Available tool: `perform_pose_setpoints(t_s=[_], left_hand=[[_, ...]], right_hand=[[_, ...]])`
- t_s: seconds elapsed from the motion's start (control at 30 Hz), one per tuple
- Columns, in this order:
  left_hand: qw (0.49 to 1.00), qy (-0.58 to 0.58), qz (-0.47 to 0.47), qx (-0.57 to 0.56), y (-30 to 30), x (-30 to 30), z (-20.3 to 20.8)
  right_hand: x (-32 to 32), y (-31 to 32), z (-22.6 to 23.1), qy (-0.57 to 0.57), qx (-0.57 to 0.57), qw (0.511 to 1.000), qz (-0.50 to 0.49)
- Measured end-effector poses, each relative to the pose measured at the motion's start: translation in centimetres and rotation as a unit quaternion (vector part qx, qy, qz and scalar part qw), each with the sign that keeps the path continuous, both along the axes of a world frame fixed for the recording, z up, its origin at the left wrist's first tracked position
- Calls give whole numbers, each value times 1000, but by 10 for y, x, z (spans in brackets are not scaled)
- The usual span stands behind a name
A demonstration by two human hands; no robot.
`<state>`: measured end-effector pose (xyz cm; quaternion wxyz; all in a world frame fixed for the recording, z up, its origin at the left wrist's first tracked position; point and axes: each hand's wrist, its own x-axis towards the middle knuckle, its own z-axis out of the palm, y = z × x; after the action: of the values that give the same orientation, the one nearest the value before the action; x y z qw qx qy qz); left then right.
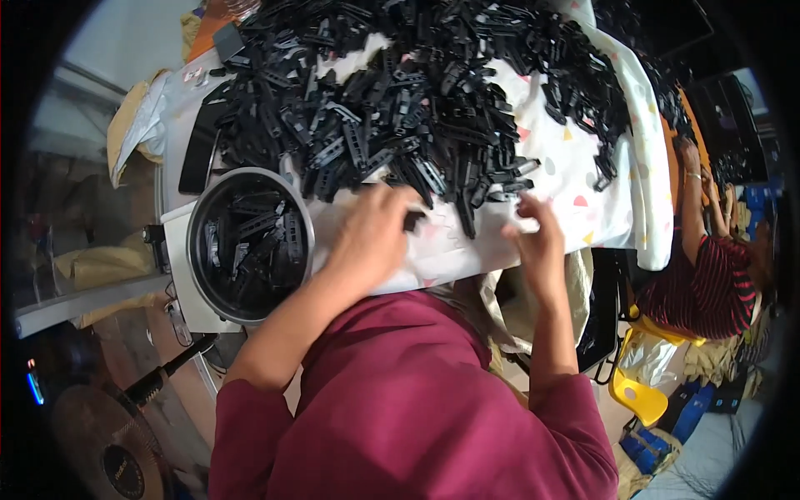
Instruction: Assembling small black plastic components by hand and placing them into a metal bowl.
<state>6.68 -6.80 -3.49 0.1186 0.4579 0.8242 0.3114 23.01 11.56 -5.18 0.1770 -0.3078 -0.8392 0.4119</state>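
Observation:
A large heap of black plastic parts (375, 108), many of them long and narrow with slots, covers the far half of the cloth-topped table. At the heap's near edge, my left hand (375, 233) has its fingers closed on a small black plastic part (412, 219), blurred and mostly hidden. My right hand (537, 237) hovers above the patterned cloth (550, 175), to the right of the heap's near tip. Its thumb and fingers are bent but apart, with nothing seen between them. Left of my left forearm stands a round dark pot (310, 242) with several black parts inside.
A black phone-like slab (198, 150) lies behind the pot. A fan (108, 442) stands at lower left. On the right, a person in a striped shirt (700, 283) works at an orange table, near a yellow chair (637, 396). A beige sack (533, 317) hangs below the table edge.

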Motion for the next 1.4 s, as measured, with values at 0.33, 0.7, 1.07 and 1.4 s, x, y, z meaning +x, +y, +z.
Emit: perform_pose_setpoints(t_s=[0.33,0.7,1.07,1.4], left_hand=[[990,96,84,-55,2,-20,8],[767,-563,83,296,7,20,16],[866,-338,-64,364,2,18,5],[898,-241,-160,330,-12,10,18]], right_hand=[[-26,24,-9,-142,373,909,121],[-24,-58,39,323,-517,792,31],[-23,-72,44,320,-368,872,26],[-25,-81,46,265,-129,954,51]])
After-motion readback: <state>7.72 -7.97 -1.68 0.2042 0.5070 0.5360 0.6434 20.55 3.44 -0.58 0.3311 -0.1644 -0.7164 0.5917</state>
